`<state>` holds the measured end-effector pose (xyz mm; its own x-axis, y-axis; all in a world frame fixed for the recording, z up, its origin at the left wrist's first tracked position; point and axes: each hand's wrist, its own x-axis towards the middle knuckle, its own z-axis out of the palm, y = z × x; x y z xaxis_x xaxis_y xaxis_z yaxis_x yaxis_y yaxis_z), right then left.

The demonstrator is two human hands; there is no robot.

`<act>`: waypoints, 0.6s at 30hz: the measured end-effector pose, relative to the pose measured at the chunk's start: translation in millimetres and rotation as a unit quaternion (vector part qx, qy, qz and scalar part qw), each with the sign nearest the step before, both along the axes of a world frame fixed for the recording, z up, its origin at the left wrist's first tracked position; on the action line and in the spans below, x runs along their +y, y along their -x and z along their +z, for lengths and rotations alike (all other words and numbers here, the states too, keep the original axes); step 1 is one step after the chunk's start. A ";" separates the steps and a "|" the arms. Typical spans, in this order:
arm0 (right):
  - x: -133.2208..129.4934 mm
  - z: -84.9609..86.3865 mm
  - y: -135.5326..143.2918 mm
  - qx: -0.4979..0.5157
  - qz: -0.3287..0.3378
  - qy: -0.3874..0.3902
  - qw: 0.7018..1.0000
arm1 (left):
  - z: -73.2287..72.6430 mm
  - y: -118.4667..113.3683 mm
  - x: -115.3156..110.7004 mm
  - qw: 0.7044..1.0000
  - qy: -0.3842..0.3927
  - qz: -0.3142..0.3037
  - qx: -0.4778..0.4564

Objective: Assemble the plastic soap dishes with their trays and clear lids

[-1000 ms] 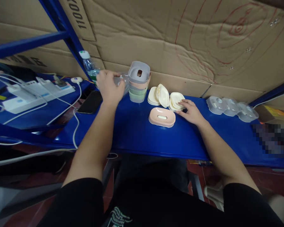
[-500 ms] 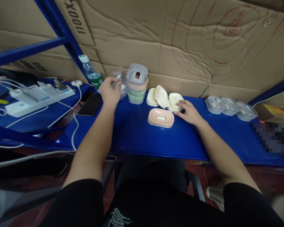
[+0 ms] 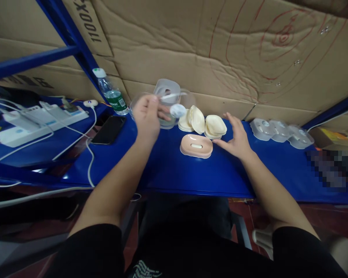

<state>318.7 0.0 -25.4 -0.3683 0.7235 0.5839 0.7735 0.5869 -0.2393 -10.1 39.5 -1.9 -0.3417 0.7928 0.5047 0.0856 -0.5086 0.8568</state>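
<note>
My left hand (image 3: 149, 117) grips a clear plastic container (image 3: 185, 96) with a whitish round label, blurred by motion. It hangs in front of a stack of boxes, whose grey top one (image 3: 168, 85) shows behind it. My right hand (image 3: 236, 137) is spread, holding nothing, just right of a cream dish pile (image 3: 216, 125). Another cream pile (image 3: 185, 121) has a dish (image 3: 196, 119) leaning on it. Nearer to me, a pink oval dish (image 3: 196, 146) with a white piece in its middle lies on the blue table (image 3: 197, 177).
Clear containers (image 3: 262, 129) stand in a row at the right, beside a cardboard box (image 3: 333, 139). A water bottle (image 3: 113, 94), black phone (image 3: 108, 130) and power strip (image 3: 43, 125) with white cables are at the left. Cardboard (image 3: 174, 42) walls the back.
My left hand has lifted the clear container and brought it to the right, in front of the stack. My right hand has come off the cream dishes and opened wider.
</note>
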 end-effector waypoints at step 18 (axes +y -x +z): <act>2.8 -22.4 9.7 -0.057 0.113 0.122 0.984 | -33.7 -36.5 -21.9 0.853 0.163 -0.133 0.477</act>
